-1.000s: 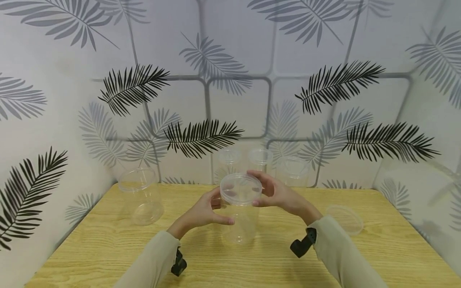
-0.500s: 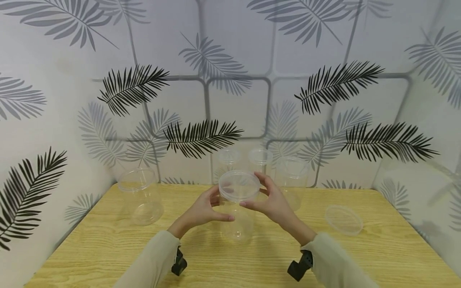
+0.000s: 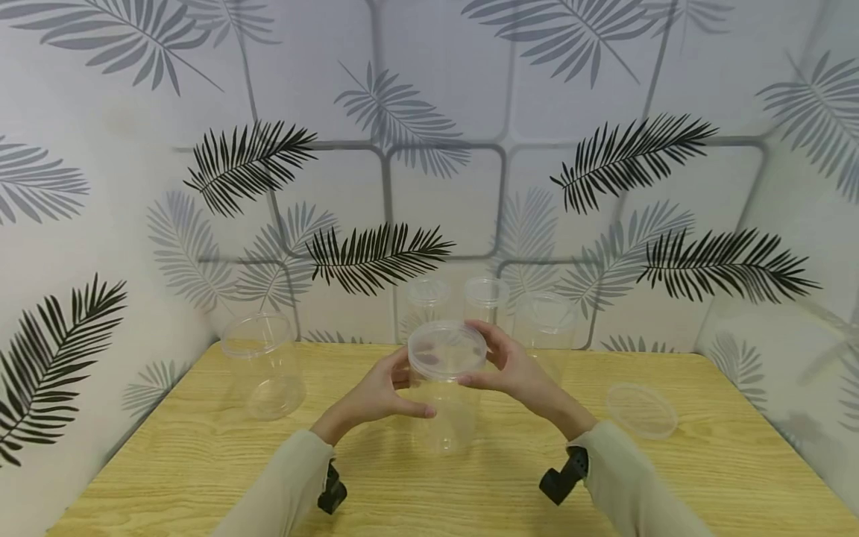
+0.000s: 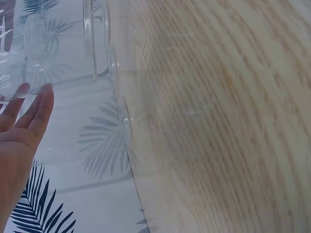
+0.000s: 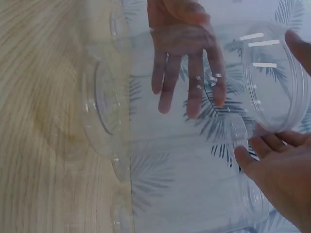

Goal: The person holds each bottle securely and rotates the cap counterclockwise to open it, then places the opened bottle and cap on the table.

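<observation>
A clear plastic jar (image 3: 444, 432) stands upright on the wooden table in front of me, a clear round lid (image 3: 447, 349) on its mouth. Around the jar's left side, my left hand (image 3: 376, 391) holds it just below the lid, thumb in front and fingers behind. My right hand (image 3: 515, 371) grips the lid's rim from the right, its thumb at the front edge and fingers at the back. In the right wrist view, the left hand's fingers show through the clear wall, and the right hand (image 5: 284, 167) is at the lid (image 5: 274, 77).
Another clear jar (image 3: 268, 373) stands at the left. Behind the held jar are a small jar (image 3: 427, 292), a second small jar (image 3: 487, 292) and a wider jar (image 3: 549, 317). A loose clear lid (image 3: 642, 410) lies on the table (image 3: 523, 507) at the right.
My right hand swung leftward round the lid's rim, then partly back to the right. The left hand has stayed nearly still on the jar, which shifted only slightly.
</observation>
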The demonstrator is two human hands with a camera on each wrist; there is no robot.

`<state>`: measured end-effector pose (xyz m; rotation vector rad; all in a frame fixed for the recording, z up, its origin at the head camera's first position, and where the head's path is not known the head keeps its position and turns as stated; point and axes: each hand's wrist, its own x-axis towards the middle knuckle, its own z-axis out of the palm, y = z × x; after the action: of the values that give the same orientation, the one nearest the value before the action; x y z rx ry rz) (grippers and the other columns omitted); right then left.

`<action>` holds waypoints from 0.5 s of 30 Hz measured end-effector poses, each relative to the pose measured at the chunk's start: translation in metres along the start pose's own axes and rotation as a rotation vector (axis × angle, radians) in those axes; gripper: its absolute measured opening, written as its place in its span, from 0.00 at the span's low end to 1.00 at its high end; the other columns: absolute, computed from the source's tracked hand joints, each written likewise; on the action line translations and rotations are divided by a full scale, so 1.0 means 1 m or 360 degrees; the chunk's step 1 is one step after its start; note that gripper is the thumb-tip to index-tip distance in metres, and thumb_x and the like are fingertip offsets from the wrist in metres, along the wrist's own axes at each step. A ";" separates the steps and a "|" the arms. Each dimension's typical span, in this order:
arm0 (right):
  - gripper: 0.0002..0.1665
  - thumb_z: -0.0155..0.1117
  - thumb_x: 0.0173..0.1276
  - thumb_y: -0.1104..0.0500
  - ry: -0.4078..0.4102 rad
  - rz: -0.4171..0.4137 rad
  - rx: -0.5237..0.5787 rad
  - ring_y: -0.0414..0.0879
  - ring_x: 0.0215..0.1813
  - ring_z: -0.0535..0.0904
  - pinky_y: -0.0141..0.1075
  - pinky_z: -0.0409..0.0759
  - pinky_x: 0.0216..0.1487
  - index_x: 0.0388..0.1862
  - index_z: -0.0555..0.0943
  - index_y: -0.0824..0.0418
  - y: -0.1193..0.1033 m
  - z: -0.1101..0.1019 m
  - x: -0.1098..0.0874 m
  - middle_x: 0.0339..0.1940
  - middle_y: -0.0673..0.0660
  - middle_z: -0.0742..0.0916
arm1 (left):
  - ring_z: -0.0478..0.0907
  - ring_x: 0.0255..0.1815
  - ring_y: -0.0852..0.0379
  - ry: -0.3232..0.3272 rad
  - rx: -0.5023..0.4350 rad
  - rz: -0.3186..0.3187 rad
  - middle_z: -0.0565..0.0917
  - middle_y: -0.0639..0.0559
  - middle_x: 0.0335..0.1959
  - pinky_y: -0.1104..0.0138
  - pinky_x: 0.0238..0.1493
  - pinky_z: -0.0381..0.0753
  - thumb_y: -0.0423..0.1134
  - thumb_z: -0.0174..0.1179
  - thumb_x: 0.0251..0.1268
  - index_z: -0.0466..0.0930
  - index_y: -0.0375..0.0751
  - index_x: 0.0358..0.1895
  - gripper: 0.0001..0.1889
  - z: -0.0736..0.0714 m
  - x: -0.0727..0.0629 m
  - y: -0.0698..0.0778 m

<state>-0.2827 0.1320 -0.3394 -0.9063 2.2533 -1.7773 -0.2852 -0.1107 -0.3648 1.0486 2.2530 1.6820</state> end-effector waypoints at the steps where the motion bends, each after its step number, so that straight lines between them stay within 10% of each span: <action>1: 0.48 0.69 0.56 0.57 -0.0085 -0.0015 0.0070 0.57 0.66 0.63 0.42 0.76 0.54 0.70 0.53 0.56 0.001 -0.004 0.001 0.67 0.62 0.65 | 0.73 0.58 0.45 -0.0014 0.0000 -0.0002 0.68 0.41 0.63 0.49 0.60 0.69 0.34 0.72 0.43 0.55 0.42 0.69 0.47 0.000 0.000 0.001; 8: 0.48 0.64 0.59 0.63 -0.0451 -0.0049 0.0367 0.48 0.61 0.66 0.36 0.76 0.53 0.72 0.48 0.62 0.005 -0.020 0.010 0.67 0.67 0.61 | 0.72 0.58 0.43 -0.0066 -0.0042 0.0030 0.67 0.38 0.63 0.48 0.60 0.70 0.35 0.72 0.42 0.58 0.44 0.68 0.45 0.000 0.002 -0.009; 15: 0.50 0.66 0.58 0.61 -0.0371 -0.0055 0.0300 0.56 0.68 0.60 0.41 0.75 0.56 0.72 0.47 0.59 0.005 -0.019 0.006 0.70 0.62 0.60 | 0.73 0.58 0.48 -0.0042 0.0016 0.0044 0.68 0.47 0.63 0.51 0.61 0.70 0.39 0.72 0.43 0.57 0.53 0.68 0.46 -0.002 0.004 -0.024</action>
<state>-0.2981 0.1450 -0.3370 -1.0572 1.9047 -1.7585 -0.2996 -0.1132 -0.3839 1.1026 2.2436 1.6592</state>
